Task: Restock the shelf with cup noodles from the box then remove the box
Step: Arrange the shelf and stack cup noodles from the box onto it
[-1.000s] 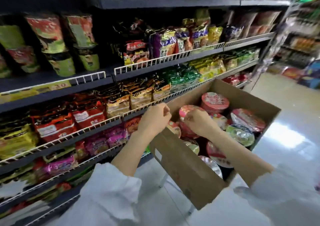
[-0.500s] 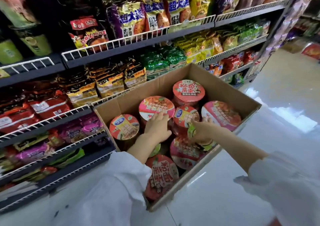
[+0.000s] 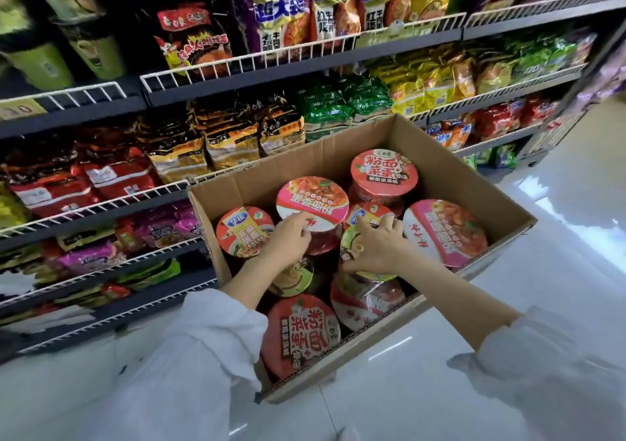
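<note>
right hand [image 3: 374, 249] grips green-lidded cup [image 3: 352, 254] inside box [image 3: 457, 176].

This is a shop aisle, most likely a convenience store or small supermarket. Dark tiered shelves [image 3: 305, 64] with white wire front rails [image 3: 237, 64] carry rows of packaged instant noodle bags [image 3: 281, 10]. What look like price strips [image 3: 20, 108] line the shelf edges, above a glossy pale tiled floor [image 3: 559, 237].
</note>
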Demonstrator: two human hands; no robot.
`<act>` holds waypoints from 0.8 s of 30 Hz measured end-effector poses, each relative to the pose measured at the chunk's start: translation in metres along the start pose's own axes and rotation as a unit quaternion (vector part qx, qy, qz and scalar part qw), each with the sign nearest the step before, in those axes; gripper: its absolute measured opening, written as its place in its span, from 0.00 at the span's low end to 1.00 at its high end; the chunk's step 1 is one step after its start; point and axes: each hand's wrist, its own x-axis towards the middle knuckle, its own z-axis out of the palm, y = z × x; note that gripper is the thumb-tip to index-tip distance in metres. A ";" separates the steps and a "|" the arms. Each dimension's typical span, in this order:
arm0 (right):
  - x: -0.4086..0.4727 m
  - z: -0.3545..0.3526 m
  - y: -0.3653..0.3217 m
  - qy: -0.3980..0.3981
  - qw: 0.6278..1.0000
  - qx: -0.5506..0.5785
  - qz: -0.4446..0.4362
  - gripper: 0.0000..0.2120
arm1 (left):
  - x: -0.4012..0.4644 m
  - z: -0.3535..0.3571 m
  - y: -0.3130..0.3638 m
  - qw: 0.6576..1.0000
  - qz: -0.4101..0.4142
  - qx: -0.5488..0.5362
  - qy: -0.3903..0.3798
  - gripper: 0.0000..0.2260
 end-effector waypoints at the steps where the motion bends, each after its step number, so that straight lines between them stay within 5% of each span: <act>1: 0.001 -0.004 -0.004 0.003 1.000 0.020 -0.011 0.52 | -0.001 -0.005 -0.004 0.999 -0.019 -0.008 0.046 0.16; 4: 0.006 -0.015 -0.017 0.031 0.998 0.035 -0.045 0.50 | 0.004 -0.021 -0.027 0.990 -0.077 0.074 0.089 0.17; 10: 0.017 -0.024 -0.033 0.065 0.995 -0.011 -0.072 0.47 | 0.026 -0.035 -0.060 0.939 -0.171 0.293 -0.063 0.42; 16: 0.026 -0.018 -0.034 0.018 0.998 0.002 -0.062 0.49 | 0.039 -0.024 -0.061 0.904 -0.188 0.381 -0.033 0.33; 24: 0.033 -0.004 -0.033 -0.002 0.999 0.000 -0.054 0.52 | 0.034 -0.023 -0.062 0.899 -0.170 0.402 -0.041 0.47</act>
